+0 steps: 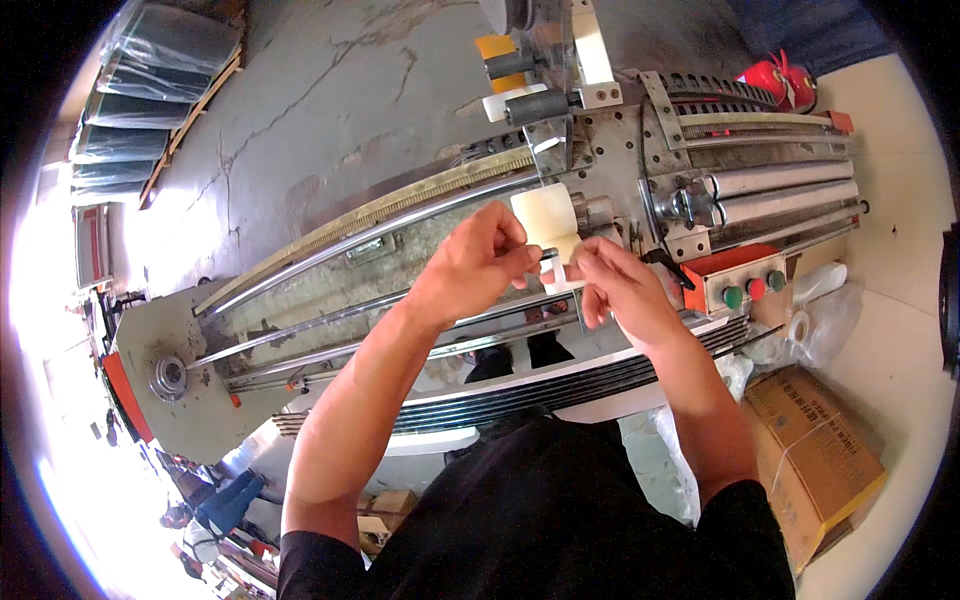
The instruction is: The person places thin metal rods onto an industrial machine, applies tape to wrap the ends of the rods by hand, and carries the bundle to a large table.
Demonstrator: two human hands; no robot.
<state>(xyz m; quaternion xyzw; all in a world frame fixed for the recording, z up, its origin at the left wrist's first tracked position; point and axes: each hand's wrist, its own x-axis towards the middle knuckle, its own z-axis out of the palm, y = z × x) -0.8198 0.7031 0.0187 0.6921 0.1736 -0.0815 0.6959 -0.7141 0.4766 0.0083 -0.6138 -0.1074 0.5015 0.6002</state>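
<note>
Left hand (472, 263) grip was clamped on a dark rod (549, 254) near the pale roller (545, 209); right hand (628, 290) grip, couldn't tell.

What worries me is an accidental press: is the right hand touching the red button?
Apart. The head view shows the right hand left of the red button, with a green button and part of the control box visible between them.
</note>
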